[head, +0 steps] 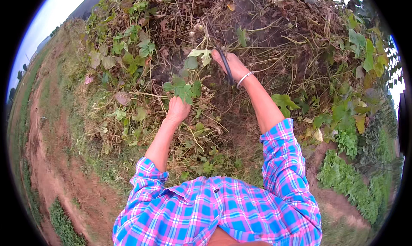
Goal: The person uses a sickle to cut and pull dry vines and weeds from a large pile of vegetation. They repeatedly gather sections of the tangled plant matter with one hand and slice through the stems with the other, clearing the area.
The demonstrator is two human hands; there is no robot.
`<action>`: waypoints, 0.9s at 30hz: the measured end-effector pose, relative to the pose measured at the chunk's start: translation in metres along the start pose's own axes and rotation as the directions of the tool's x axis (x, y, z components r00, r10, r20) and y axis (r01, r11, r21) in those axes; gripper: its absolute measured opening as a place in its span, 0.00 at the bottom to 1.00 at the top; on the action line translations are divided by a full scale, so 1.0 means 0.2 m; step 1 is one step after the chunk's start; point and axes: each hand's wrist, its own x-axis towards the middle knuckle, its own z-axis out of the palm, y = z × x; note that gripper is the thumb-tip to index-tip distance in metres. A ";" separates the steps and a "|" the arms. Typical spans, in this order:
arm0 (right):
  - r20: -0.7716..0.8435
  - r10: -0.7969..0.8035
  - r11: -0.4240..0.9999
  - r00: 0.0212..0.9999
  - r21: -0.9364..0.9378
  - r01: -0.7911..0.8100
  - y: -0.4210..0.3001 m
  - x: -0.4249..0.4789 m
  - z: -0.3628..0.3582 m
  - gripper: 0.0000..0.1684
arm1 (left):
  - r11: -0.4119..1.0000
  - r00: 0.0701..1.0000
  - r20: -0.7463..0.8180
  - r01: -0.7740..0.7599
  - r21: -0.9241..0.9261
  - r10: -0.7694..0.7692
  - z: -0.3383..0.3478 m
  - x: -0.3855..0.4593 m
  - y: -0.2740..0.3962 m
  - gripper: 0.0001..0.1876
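A bank of tangled climbing vines [190, 133], part dry and brown and part green, fills the space before me. My left hand [179, 109] is closed in a fist around vine stems, with green lobed leaves [182, 89] showing just above it. Higher and to the right, my right hand [232, 65] grips a sickle-like tool by its dark handle [226, 66]. Its thin dark blade points up into the dry stems, and its tip is lost among them. A pale lobed leaf [202, 55] lies beside the right thumb. A silver bangle [245, 79] circles the right wrist.
Dense dry stalks [276, 37] rise ahead. Yellowing leaves [360, 122] hang at the right, above leafy green plants [347, 185] growing in soil. To the left runs a bare earth strip [74, 168] with grass along it. A low green plant row [64, 223] stands at the lower left.
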 end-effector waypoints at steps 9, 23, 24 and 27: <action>0.109 0.149 0.923 0.983 -0.373 -0.099 0.82 -0.71 0.33 0.42 | 0.856 0.945 0.104 0.229 0.463 -0.310 -0.24 -0.78 -0.57 0.04; -0.231 0.929 0.317 0.290 0.090 -0.944 1.90 -2.88 0.75 0.39 | 0.949 0.936 0.173 0.285 0.133 -0.306 -0.79 -0.05 0.24 0.57; -0.233 0.925 0.330 0.300 0.099 -0.939 1.91 -2.88 0.77 0.39 | 0.923 0.926 0.052 0.367 0.113 -0.374 -0.74 0.10 0.34 0.55; -0.230 0.894 0.416 0.385 0.099 -0.904 1.94 -2.79 0.80 0.36 | 0.977 0.961 -0.186 0.212 0.028 -0.203 -0.40 0.47 0.35 0.60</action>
